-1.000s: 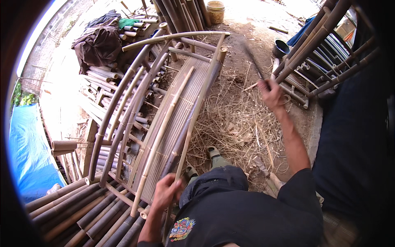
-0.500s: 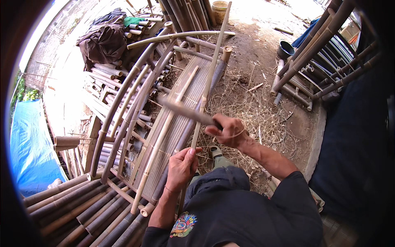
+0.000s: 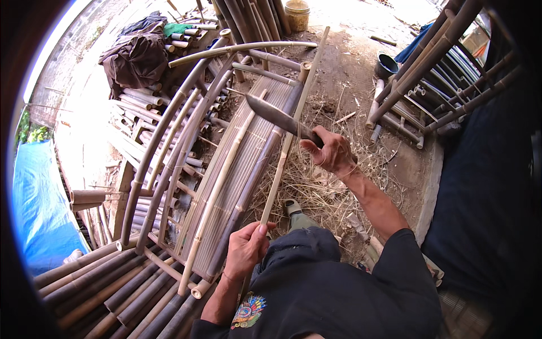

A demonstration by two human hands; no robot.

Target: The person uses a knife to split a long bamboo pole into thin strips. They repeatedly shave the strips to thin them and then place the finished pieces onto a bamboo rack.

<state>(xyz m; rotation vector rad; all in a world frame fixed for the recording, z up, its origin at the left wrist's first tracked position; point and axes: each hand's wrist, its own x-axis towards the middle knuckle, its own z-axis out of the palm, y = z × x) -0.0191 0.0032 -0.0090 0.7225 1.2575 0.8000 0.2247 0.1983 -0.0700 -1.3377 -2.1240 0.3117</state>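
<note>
My left hand [image 3: 247, 247] is closed round the lower part of a long, split bamboo strip [image 3: 278, 174], which slants away from me up to the right. In my right hand [image 3: 332, 151] is the dark handle of a machete [image 3: 274, 114]. Its broad curved blade points up and left, crossing the bamboo strip and lying over the bench. To the left of the strip stands a bamboo bench [image 3: 234, 164] with a slatted seat and curved back rails. A pale bamboo pole [image 3: 217, 183] lies lengthwise on the seat.
Bamboo shavings [image 3: 316, 175] litter the ground under my right arm. Dark bamboo poles [image 3: 130, 288] lie at lower left, and cut lengths [image 3: 135, 107] are stacked behind the bench. A bamboo frame [image 3: 418, 85] stands at right, near a black bucket [image 3: 387, 66]. A yellowish bucket [image 3: 297, 16] is at the back.
My right hand and the machete have moved away from me and to the right, along the strip. The blade, blurred before, is now sharp. The strip's far end has swung right.
</note>
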